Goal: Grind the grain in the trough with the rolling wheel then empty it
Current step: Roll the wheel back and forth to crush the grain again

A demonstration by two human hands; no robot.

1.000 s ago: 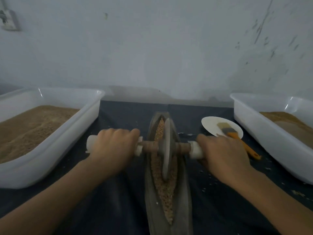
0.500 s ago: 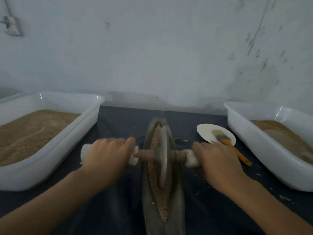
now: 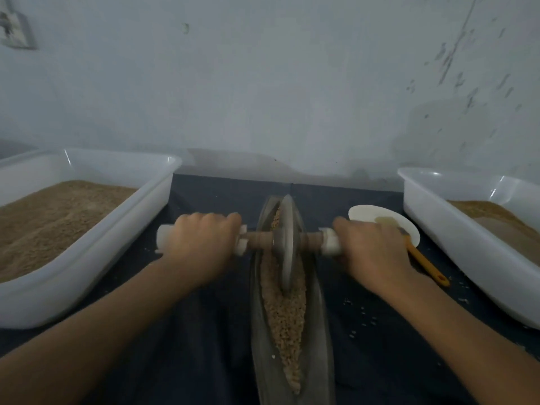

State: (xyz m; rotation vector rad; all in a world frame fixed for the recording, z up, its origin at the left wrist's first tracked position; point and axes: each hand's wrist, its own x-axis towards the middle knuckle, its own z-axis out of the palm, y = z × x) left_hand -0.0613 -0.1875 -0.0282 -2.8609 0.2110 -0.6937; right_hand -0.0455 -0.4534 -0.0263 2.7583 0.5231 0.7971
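A long narrow grey trough [image 3: 323,340] lies lengthwise on the dark cloth in front of me, filled with coarse tan grain [image 3: 285,314]. A grey disc-shaped rolling wheel [image 3: 286,244] stands upright in the trough's far half, on a wooden axle with white end grips. My left hand [image 3: 201,244] grips the left end of the axle. My right hand [image 3: 369,249] grips the right end. Both arms reach forward on either side of the trough.
A white tub [image 3: 87,258] of brown grain sits at the left. Another white tub [image 3: 467,238] with brown powder sits at the right. A small white plate [image 3: 365,216] and an orange-handled brush [image 3: 423,264] lie just beyond my right hand. Loose grains dot the cloth.
The wheel has rolled away from me toward the trough's far end, with both hands moving forward on the axle. More grain shows in the near half of the trough.
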